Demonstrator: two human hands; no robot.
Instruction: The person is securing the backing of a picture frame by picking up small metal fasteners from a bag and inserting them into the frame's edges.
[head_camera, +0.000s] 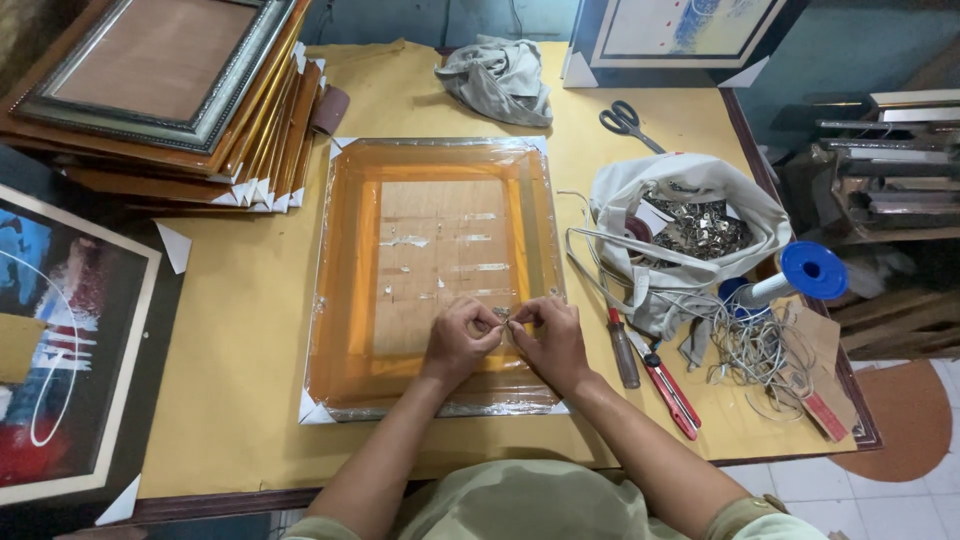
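Both hands meet over the lower middle of a plastic-wrapped picture frame (432, 275) lying face down on the paper-covered table (240, 400).

Left hand (462, 340) and right hand (548, 335) are curled, fingertips (497, 318) pinched together on a small metal fitting (503, 313) against the frame's backing board; the fitting is too small to identify. Judged by appearance, the frame is rigid and moderately heavy, its film slippery and easily torn, so its outer edges offer the surest hold. Beside it lie a screwdriver (622, 350), a red utility knife (668, 388), a cloth bag of metal hangers (690, 228) and scissors (628, 122).
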